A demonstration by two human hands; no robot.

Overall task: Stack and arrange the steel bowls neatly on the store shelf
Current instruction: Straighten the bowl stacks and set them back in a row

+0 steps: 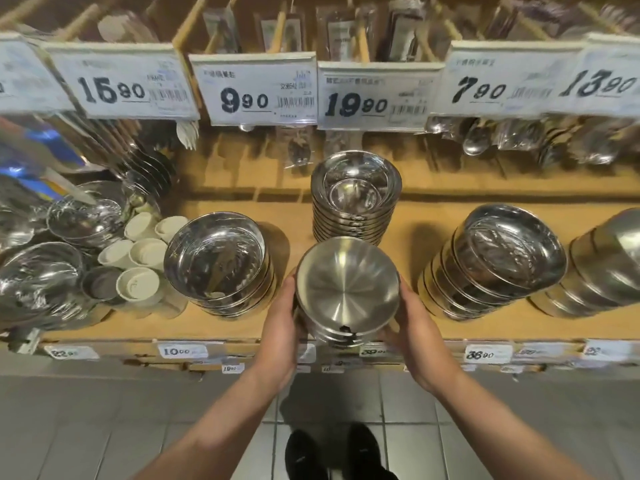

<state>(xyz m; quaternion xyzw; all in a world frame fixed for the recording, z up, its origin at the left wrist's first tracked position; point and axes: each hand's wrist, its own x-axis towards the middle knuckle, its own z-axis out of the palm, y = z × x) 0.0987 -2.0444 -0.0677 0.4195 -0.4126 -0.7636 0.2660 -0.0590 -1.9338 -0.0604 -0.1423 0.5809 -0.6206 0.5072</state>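
Both hands, left hand (282, 318) and right hand (412, 327), fingers wrapped round a small bowl stack (346, 289) at the shelf (221, 329) front edge.

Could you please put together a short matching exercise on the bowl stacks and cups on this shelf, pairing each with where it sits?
Things:
1. Short stack of brushed steel bowls
2. Tall stack of shiny bowls
3. Cream cups
4. Leaning stack of bowls

Places:
A. Far left, beside a wide bowl stack
B. At the shelf's front edge, gripped between the left hand and right hand
C. Right of the hands
D. Directly behind the gripped stack

Pairs: 1-B, 2-D, 3-A, 4-C
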